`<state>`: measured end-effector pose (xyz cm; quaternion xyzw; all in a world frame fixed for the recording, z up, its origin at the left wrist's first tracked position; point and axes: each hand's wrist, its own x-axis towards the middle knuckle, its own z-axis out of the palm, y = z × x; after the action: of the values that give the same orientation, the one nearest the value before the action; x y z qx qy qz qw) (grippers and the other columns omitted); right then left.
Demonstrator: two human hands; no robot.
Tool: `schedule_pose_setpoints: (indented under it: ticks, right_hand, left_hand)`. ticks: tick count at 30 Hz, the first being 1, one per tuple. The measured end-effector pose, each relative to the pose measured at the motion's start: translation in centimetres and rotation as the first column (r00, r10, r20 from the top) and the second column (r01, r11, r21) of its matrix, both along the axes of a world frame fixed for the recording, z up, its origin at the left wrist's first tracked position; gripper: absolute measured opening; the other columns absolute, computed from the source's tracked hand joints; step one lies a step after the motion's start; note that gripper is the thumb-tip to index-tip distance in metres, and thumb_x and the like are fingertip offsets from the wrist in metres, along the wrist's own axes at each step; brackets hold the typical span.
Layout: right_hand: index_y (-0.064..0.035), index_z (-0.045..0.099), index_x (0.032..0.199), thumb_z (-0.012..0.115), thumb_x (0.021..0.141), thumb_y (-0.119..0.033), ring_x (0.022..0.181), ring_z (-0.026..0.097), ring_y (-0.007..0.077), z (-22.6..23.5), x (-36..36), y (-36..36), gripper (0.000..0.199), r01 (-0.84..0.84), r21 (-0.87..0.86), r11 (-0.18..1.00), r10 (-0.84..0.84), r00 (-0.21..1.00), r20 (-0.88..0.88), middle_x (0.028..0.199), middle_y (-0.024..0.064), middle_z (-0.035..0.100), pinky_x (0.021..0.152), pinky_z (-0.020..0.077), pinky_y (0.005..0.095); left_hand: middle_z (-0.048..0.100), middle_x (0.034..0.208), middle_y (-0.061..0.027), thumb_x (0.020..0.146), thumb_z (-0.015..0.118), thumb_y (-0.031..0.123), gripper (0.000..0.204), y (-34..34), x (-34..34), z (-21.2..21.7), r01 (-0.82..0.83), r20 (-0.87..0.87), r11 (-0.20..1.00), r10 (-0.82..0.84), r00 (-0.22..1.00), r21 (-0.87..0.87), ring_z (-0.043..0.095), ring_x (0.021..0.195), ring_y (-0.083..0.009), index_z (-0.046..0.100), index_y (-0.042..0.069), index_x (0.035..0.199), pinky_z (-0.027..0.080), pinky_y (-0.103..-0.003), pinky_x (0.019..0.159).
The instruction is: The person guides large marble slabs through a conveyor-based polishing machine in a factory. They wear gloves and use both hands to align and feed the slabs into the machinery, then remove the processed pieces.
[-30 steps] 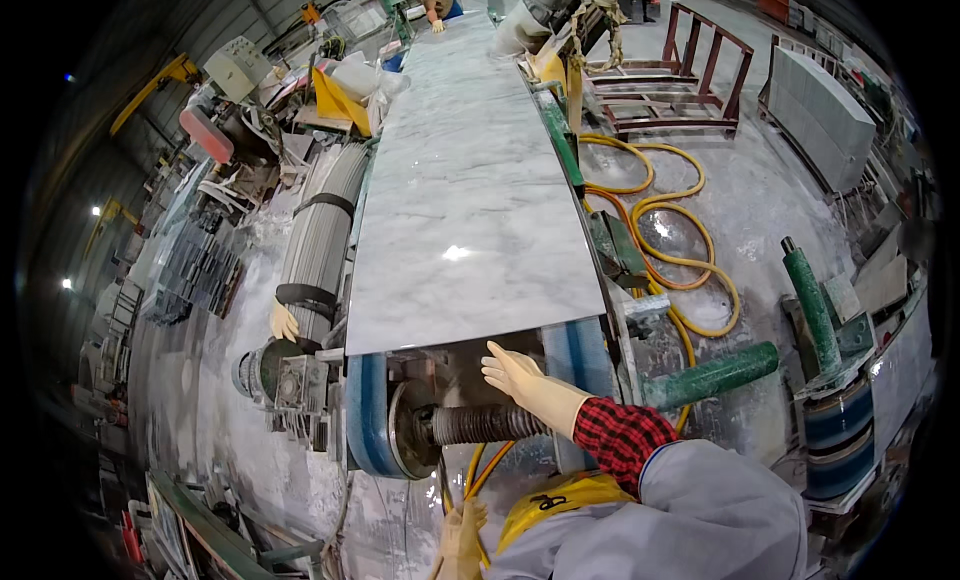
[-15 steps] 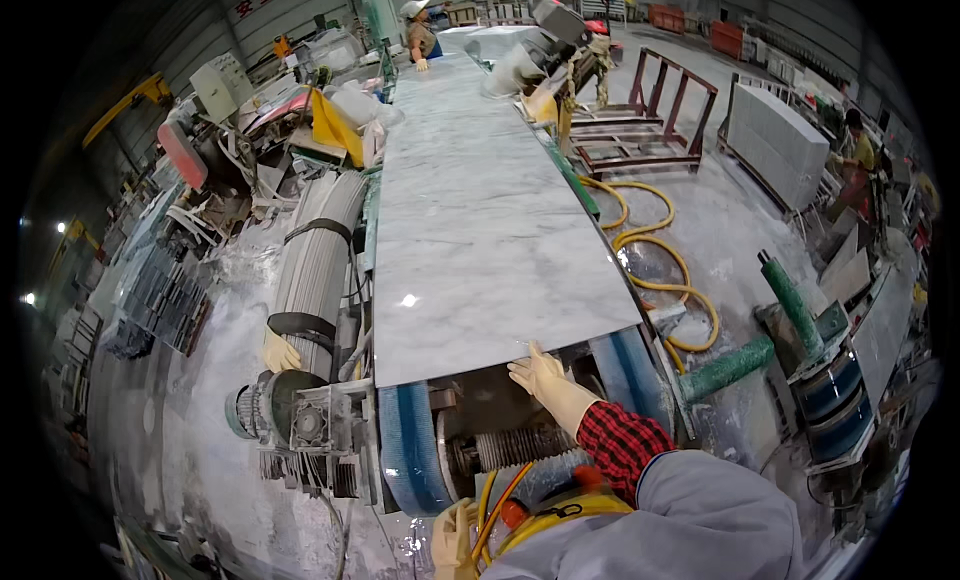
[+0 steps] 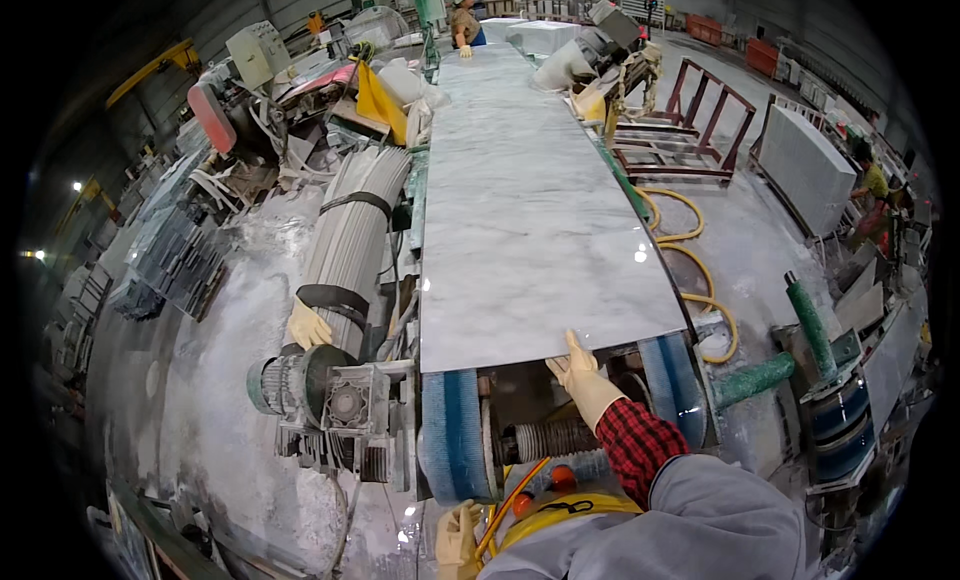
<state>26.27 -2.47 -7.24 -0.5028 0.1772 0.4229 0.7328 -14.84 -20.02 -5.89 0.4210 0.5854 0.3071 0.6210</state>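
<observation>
A long polished slab of white stone with grey veins lies across a belt machine and runs away from me. My right hand, in a cream glove below a red checked cuff, is at the slab's near edge. Its fingers are spread and touch the edge. Low in the view is my left hand, gloved too, beside my yellow apron and some orange-yellow cords. Its fingers look curled; whatever they may hold is hidden. Under the slab's near end show blue belts and a ribbed roller.
Left of the slab stand a motor and a strapped grey bundle with a loose cream glove on it. A yellow hose and a green post are at right. A co-worker stands by the slab's far end.
The whole scene has shifted to the right in the view. My right hand stays at the slab's near edge, with one finger now pointing up more. My left hand has hardly moved.
</observation>
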Motion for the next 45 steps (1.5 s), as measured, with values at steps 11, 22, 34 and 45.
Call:
schedule_pose_setpoints:
  ticks: [11,22,34,45]
  right_hand:
    - [0.0061,0.062,0.136,0.081,0.096,-0.006,0.110,0.070,0.0306,-4.5,-0.8,1.4,0.046,0.016,0.385,0.923,-0.004,0.999,-0.033,0.129,0.0171,0.069,0.096,0.0638,0.0466]
    - [-0.0058,0.057,0.087,0.080,0.100,-0.042,0.061,0.059,0.0198,-7.6,1.8,-3.1,0.045,-0.378,0.638,0.671,0.457,0.888,0.045,0.080,0.0127,0.067,0.051,0.0436,0.0345]
    - [-0.0009,0.058,0.136,0.072,0.091,-0.027,0.129,0.057,0.0398,7.8,12.8,-18.3,0.054,0.203,-0.491,0.847,0.525,-0.455,0.719,0.138,0.0201,0.061,0.108,0.0472,0.0478]
    - [-0.0046,0.052,0.153,0.065,0.103,-0.032,0.152,0.045,0.0386,3.8,13.0,-19.1,0.059,0.297,-0.634,0.715,0.699,-0.329,0.635,0.161,0.0197,0.051,0.130,0.0322,0.0482]
  left_hand:
    - [0.073,0.131,-0.0250,0.111,0.060,0.029,0.045,1.3,1.4,4.3,0.201,-0.155,0.973,-0.217,0.964,-0.113,0.070,0.120,-0.0332,0.065,-0.006,0.139,0.055,-0.045,0.106]
    - [0.073,0.133,-0.0247,0.111,0.062,0.036,0.051,10.9,5.5,10.1,0.679,-0.761,0.612,-0.187,0.622,0.405,0.068,0.122,-0.0405,0.066,-0.005,0.142,0.051,-0.048,0.109]
    - [0.060,0.151,-0.0304,0.113,0.055,0.035,0.053,22.6,13.7,6.6,0.886,-0.908,0.200,0.069,0.413,0.418,0.053,0.142,-0.0474,0.062,-0.005,0.147,0.036,-0.058,0.123]
    - [0.062,0.148,-0.0305,0.112,0.057,0.034,0.050,22.7,13.6,5.5,0.806,-0.810,0.109,0.177,0.560,0.581,0.054,0.138,-0.0511,0.065,-0.003,0.144,0.036,-0.060,0.122]
